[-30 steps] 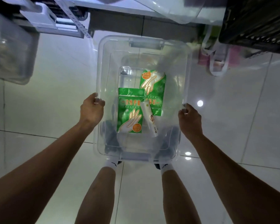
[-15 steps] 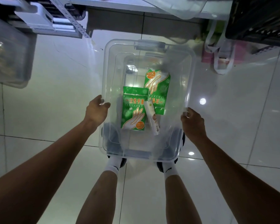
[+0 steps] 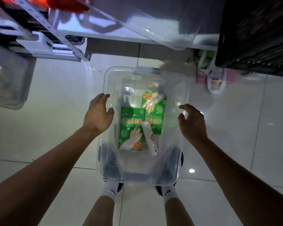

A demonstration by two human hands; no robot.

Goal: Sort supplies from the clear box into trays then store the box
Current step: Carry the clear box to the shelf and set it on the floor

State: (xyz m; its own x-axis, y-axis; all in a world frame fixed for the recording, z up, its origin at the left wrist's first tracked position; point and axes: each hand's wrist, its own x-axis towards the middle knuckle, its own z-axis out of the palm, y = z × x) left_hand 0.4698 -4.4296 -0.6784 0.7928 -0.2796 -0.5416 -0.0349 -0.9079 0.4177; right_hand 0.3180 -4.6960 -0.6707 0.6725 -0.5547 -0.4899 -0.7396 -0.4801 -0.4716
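Note:
The clear plastic box stands on the white tiled floor just ahead of my feet. Inside lie two green packets of disposable gloves, one nearer me and one farther back, with a white tube lying across them. My left hand hovers at the box's left rim with its fingers spread. Over the right rim, my right hand has loosely bent fingers. Neither hand holds anything.
A clear tilted bin sits on the shelf overhead beside a black crate. A pink bag with white handles lies behind the box on the right. Another clear bin and a perforated metal rail are at left.
Both hands gripped the box's side rims before; now they have let go and lifted off with fingers spread. The box has come to rest on the floor.

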